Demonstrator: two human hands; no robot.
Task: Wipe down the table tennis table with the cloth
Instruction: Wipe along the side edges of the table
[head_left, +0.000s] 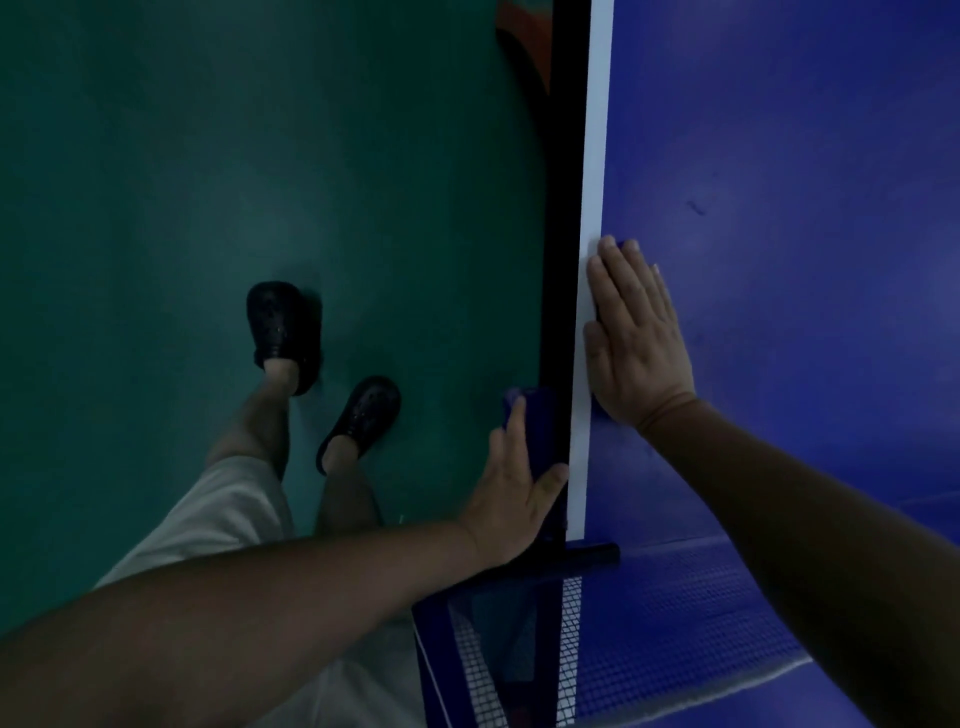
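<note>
- Right hand (641, 343) lay flat, fingers straight and close together, palm down on the tabletop (779, 260) just inside the white sideline (595, 156). It gripped nothing and only pressed.
- The cloth (618, 242), blue like the tabletop, sat under that palm. Only slivers showed, past the fingertips and at the heel of the hand.
- Left hand (511, 499) was also flat and extended, set against the black side rim (563, 208) below and outward of the right hand, thumb reaching toward the sideline.
- A blue piece (535, 410) lay between the left fingers and the rim. Whether it belonged to the same cloth could not be told.
- The net (649, 649) stood just behind both wrists, on the person's side of the hands.
- Handling, as judged: the cloth appeared thin, soft and light, likely to bunch or slip on the smooth board. A broad flat palm over its middle would suit it better than a pinch at one corner.
- The tabletop looked rigid and hard, so firm downward pressure should be tolerated.
</note>
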